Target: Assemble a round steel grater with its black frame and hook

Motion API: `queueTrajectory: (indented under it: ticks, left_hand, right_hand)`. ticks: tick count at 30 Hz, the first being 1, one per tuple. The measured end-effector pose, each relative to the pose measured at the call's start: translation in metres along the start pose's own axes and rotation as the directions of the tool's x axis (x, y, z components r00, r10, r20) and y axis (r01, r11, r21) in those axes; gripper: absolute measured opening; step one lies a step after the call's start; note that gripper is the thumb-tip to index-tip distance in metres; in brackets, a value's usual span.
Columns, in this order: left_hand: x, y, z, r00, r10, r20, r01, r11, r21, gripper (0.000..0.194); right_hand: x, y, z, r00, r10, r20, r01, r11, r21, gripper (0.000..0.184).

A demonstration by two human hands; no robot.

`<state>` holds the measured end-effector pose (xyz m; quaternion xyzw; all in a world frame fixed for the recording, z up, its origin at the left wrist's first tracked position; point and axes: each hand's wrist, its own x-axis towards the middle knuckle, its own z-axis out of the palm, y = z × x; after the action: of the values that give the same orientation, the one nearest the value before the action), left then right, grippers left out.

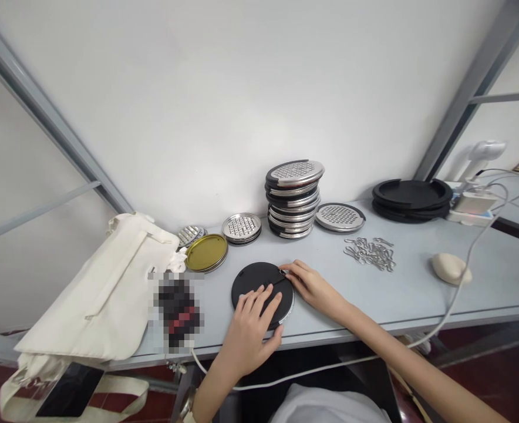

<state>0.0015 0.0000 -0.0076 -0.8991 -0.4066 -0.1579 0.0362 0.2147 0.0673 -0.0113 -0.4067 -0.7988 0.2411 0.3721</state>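
A round black disc [247,285] with a silvery rim lies on the table in front of me. My left hand [253,329] rests on its face with fingers spread, the thumb out at the near edge. At the disc's upper right edge, my right hand [306,283] has thumb and fingertips closed on a small metal clip [282,272]. A thin slot or line runs across the black face from there toward my left fingers. Further right is a loose pile of small metal clips [371,254].
Behind stands a tall stack of round graters [293,202], beside a single grater [340,217] and smaller grater plates [242,227]. Gold-coloured lids [206,252] and a cream bag [96,288] are left. Black round trays [411,200], a white mouse [451,268] and a cable [462,282] lie right.
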Motion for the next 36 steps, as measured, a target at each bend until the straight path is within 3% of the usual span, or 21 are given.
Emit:
queueTrajectory:
  ticks: [18, 36]
  left_hand:
    - [0.0011, -0.0001, 0.0001, 1.000, 0.014, -0.020, -0.014, 1.000, 0.019, 0.057]
    - [0.0011, 0.0000, -0.0001, 1.000, 0.010, -0.027, -0.010, 1.000, 0.004, 0.055]
  right_hand:
    - [-0.0008, 0.0028, -0.0025, 1.000, 0.003, -0.023, -0.003, 1.000, -0.003, 0.022]
    - [-0.0006, 0.0017, 0.0006, 1.000, -0.022, -0.022, 0.022, 1.000, -0.009, 0.036]
